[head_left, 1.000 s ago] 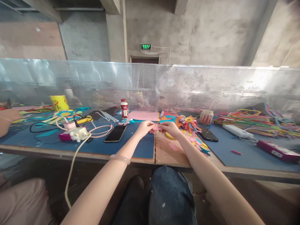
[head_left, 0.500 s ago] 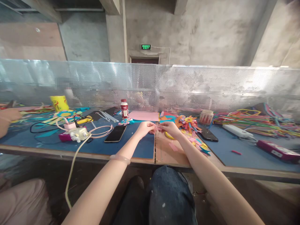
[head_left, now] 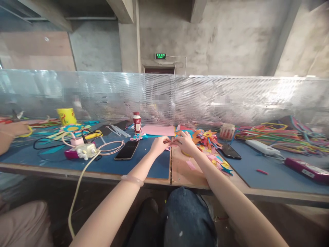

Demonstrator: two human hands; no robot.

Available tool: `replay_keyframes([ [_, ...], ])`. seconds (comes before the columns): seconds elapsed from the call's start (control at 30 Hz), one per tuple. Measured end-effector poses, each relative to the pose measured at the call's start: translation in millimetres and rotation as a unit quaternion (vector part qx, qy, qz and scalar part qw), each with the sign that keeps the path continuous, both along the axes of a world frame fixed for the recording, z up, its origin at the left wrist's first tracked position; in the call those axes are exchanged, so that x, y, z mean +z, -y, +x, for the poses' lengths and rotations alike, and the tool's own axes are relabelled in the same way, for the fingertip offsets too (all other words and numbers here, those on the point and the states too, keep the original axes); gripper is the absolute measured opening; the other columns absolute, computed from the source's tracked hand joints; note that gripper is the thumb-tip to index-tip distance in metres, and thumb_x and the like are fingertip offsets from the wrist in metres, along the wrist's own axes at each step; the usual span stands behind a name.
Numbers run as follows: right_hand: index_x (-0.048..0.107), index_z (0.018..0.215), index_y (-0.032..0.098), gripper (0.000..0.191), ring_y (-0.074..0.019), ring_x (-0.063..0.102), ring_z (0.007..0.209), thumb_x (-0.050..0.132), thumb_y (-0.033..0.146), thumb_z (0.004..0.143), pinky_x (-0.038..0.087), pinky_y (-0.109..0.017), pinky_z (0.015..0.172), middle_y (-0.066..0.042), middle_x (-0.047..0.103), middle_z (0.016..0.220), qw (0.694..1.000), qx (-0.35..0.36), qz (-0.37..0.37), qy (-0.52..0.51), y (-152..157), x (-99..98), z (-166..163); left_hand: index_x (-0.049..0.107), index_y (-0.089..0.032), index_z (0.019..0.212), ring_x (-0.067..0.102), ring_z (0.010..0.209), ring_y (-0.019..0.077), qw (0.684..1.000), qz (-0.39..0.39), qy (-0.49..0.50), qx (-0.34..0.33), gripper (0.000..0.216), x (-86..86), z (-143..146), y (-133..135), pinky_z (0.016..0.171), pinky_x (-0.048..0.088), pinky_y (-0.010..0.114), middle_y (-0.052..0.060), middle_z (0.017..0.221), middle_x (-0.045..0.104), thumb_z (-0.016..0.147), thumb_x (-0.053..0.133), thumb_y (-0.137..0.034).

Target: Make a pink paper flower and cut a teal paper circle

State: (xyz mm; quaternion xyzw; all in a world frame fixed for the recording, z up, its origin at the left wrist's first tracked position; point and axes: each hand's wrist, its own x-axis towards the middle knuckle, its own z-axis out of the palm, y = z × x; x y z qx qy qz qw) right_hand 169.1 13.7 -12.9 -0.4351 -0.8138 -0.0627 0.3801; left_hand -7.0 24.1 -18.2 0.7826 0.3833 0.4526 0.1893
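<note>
Over the seam in the middle of the table, my left hand (head_left: 160,145) and my right hand (head_left: 185,143) meet fingertip to fingertip. Both pinch a small piece of pink paper (head_left: 168,148), most of it hidden by the fingers. Some fingers of my right hand are raised above the pinch. Just right of my right hand lies an orange and red paper flower (head_left: 207,138). Cut paper pieces (head_left: 218,161) in pink, yellow and blue are scattered beside my right forearm. Behind my hands lies a pink paper sheet (head_left: 160,130).
A red-capped bottle (head_left: 137,122) stands behind a phone (head_left: 126,150) on the left. Farther left are a power strip (head_left: 83,150) with cables, a yellow roll (head_left: 66,116) and another person's hand (head_left: 17,132). Rightward are a second phone (head_left: 230,151), a jar (head_left: 227,132) and coloured strips (head_left: 267,135).
My right hand's fingers have lifted and spread a little, and less of the pink paper shows. The whole view has shifted slightly downward. The other person's hand now holds something yellow.
</note>
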Motion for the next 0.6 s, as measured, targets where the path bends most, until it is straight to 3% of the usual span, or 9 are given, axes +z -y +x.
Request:
replay_keyframes([
  [0.27,0.061,0.095,0.019,0.021,-0.0194,0.055,0.082,0.041,0.019,0.089,0.035,-0.025,0.063,-0.008,0.061,0.091,0.977,-0.039,0.029,0.206,16,3.3,-5,0.067,-0.022,0.071,0.057,0.075,0.0169,0.987,0.101,-0.112,0.053,0.009,4.3,-3,11,0.067,0.04,0.022,0.001,0.072,0.063,0.074,0.059,-0.019],
  [0.43,0.058,0.094,0.017,0.024,-0.0194,0.058,0.078,0.036,0.023,0.091,0.033,-0.025,0.06,-0.01,0.063,0.089,0.964,-0.087,0.043,0.246,19,2.9,-9,0.066,-0.023,0.075,0.055,0.08,0.0147,0.975,0.159,-0.143,0.067,0.012,7.7,-1,19,0.066,0.038,0.021,0.002,0.091,0.059,0.079,0.055,-0.021],
  [0.6,0.058,0.091,0.016,0.029,-0.0191,0.059,0.074,0.031,0.027,0.093,0.031,-0.025,0.057,-0.009,0.063,0.089,0.958,-0.126,0.059,0.25,18,4.4,-2,0.065,-0.022,0.078,0.055,0.078,0.0152,0.965,0.192,-0.148,0.098,0.015,10.4,-5,20,0.065,0.036,0.022,0.003,0.084,0.056,0.083,0.051,-0.025],
])
